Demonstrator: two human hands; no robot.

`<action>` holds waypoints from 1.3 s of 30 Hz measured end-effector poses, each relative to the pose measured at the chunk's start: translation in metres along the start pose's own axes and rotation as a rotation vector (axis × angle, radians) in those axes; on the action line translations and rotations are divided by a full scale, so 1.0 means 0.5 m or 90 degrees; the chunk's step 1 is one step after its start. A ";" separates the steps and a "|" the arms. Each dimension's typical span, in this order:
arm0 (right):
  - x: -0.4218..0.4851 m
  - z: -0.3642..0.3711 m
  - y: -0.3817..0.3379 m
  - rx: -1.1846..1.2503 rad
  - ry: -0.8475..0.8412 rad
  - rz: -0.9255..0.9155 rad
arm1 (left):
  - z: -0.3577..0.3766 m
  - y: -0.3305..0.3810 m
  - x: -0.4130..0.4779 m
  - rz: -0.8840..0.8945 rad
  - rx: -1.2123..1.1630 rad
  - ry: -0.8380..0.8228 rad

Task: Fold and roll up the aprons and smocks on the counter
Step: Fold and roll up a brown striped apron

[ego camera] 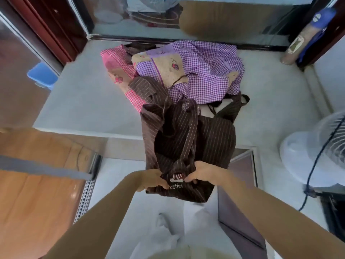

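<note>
The brown apron (186,131) is pinched by left grip (153,179) and right grip (203,172) past the worktop's (84,94) near edge; the purple smock (201,71) could be dragged off with it.

the two forearms (104,212) are bare along all their visible length, down to the left hand (153,179) and the right hand (204,173). the person wears loose pale trousers (194,221), white or very light grey, softly creased. at the bottom edge is a blurred cream strip (186,253), possibly a top's hem.

Home: pale counter (84,94), electric fan (317,152)
</note>
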State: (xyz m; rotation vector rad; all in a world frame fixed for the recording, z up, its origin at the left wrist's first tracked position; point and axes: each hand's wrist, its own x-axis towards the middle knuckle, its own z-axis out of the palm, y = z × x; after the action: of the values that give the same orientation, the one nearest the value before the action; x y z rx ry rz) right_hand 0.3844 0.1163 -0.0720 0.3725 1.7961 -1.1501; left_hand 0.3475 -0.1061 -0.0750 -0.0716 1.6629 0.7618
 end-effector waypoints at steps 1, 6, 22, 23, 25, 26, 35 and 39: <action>0.003 0.056 0.006 -0.041 -0.039 0.032 | 0.008 -0.054 -0.016 -0.040 0.024 -0.017; -0.032 0.227 -0.012 -0.113 -0.246 0.112 | 0.021 -0.222 -0.079 -0.175 0.010 -0.223; -0.100 0.071 -0.077 0.230 0.237 -0.218 | -0.051 -0.130 -0.127 0.071 0.041 0.243; -0.107 0.067 -0.071 0.242 0.239 -0.222 | -0.057 -0.136 -0.122 0.053 0.053 0.282; -0.116 0.055 -0.059 0.248 0.237 -0.206 | -0.069 -0.137 -0.120 0.068 0.012 0.368; -0.119 0.047 -0.050 0.242 0.223 -0.180 | -0.074 -0.134 -0.122 0.101 -0.042 0.402; -0.127 0.003 0.022 0.039 0.101 0.065 | -0.054 -0.069 -0.162 0.302 -0.301 0.236; -0.115 0.016 0.036 0.030 0.017 0.076 | -0.028 -0.014 -0.175 0.299 -0.354 0.097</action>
State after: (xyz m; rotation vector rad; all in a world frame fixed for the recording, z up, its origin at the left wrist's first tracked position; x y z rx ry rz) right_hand 0.4301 0.1312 -0.0351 0.5186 1.7479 -1.1086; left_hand 0.3608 -0.1502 0.0010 -0.1345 1.5804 1.5987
